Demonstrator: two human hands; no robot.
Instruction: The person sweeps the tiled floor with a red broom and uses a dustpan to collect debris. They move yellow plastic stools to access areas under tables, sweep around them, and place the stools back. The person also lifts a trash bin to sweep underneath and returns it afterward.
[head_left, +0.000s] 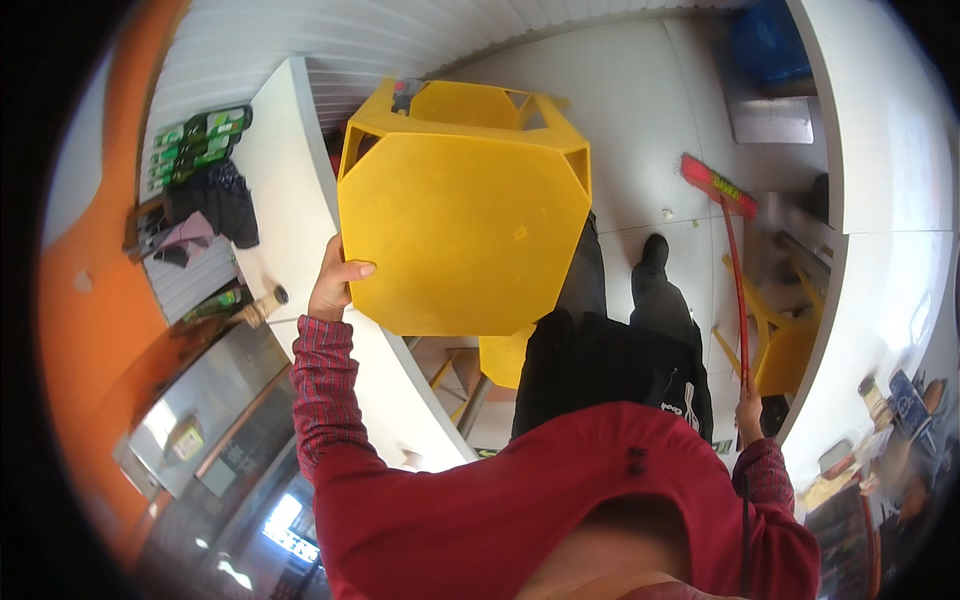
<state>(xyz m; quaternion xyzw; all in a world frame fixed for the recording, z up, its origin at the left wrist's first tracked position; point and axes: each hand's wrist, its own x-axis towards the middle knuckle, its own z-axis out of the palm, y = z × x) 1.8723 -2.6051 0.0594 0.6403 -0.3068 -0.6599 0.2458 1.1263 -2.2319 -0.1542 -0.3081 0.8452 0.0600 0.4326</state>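
My left hand (335, 279) grips the left edge of a yellow plastic stool (465, 232), thumb on top of its flat seat with the cut corners. The seat faces up at me, beside the white table on my left. Behind it, another yellow piece of furniture (463, 105) is partly hidden. Down on my right side, my right hand (748, 415) is closed around the red handle of a broom (737, 292). The broom's red and yellow-green bristle head (718, 186) rests on the pale tiled floor (652, 150).
White tables flank me, one left (281, 150) and one right (892, 150). Under the right one stands a yellow stool (787, 349); another yellow seat (506, 356) shows under the left one. Green bottles (199, 142) and dark cloth (214, 199) lie beyond. Small litter (667, 214) dots the floor.
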